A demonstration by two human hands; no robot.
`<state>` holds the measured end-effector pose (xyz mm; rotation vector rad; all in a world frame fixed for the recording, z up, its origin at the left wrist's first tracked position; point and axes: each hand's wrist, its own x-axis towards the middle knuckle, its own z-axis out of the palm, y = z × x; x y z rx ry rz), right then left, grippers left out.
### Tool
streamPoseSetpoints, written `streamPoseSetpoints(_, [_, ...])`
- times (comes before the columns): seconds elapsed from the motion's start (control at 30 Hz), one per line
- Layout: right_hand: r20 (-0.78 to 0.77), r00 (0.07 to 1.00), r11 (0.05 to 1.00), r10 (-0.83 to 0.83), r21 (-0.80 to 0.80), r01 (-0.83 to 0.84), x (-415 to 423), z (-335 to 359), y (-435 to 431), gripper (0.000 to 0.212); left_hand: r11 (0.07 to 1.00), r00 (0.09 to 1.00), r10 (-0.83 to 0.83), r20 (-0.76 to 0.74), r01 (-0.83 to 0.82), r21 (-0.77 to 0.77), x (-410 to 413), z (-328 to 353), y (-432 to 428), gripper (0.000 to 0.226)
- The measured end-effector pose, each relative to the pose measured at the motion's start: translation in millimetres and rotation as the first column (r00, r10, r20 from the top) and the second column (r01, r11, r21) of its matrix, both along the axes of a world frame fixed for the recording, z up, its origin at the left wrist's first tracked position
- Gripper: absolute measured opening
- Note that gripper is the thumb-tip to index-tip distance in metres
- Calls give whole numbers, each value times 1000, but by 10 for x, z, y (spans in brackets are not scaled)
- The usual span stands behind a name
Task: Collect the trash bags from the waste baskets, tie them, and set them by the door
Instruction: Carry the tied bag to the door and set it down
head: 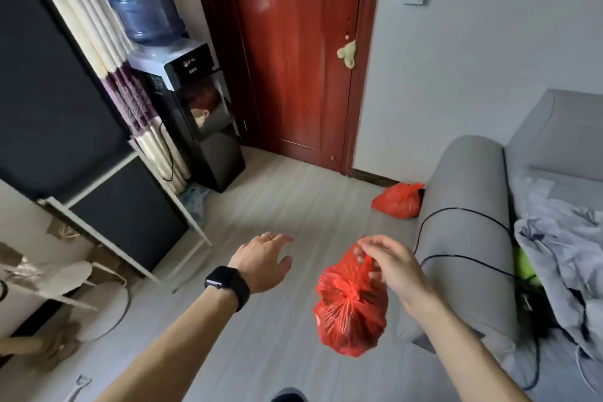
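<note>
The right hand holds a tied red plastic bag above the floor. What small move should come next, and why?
Probably carry the knotted red plastic bag forward and set it down beside the other red plastic bag lying near the dark red wooden door. The right hand pinches its tied top; the left hand is open and empty.

A lived-in room of a home: a grey sofa [470, 206] with crumpled bedding [561, 254], a water dispenser [192, 101] beside a red wooden door [293, 59], curtains [107, 42], pale plank floor [277, 206].
</note>
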<state>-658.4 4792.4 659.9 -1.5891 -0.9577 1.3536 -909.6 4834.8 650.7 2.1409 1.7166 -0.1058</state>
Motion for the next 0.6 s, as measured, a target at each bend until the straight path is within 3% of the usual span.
streamPoseSetpoints(0.33, [90,995,998,-45,-50,49,738,-262,2435,9,997,997,-55,62,58,-59,799,-291,2429,49])
streamPoseSetpoints(0.6, [154,973,968,-170,-161,194,1183,-574,4158,7,984,994,-104,37,108,-139,1265,-435,4383,48])
